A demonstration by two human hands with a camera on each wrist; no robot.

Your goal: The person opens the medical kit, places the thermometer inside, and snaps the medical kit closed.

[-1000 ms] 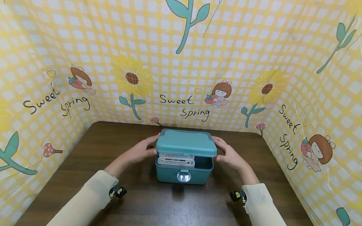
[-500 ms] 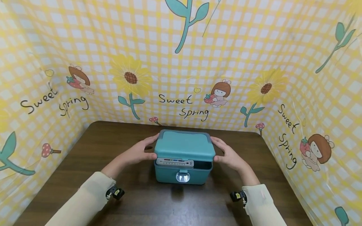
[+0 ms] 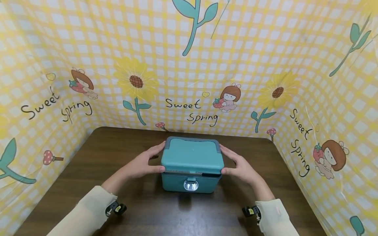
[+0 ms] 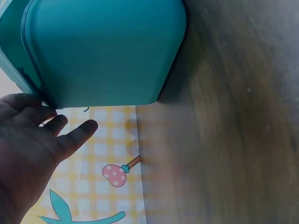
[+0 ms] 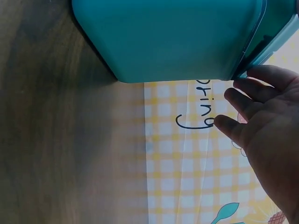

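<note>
Teal box lid (image 3: 192, 154) almost down, left hand (image 3: 143, 163) and right hand (image 3: 240, 164) flat-fingered on its ends; white item (image 3: 183, 171) under front edge may jam it.

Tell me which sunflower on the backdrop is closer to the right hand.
The sunflower on the right, with the brown centre just right of the strawberry girl print. It sits above the right hand; the other sunflower is over the left side.

Dark wooden bench (image 3: 88, 170); behind and beside it, yellow checked backdrop (image 3: 242, 49) printed with sunflowers, evenly lit.
</note>
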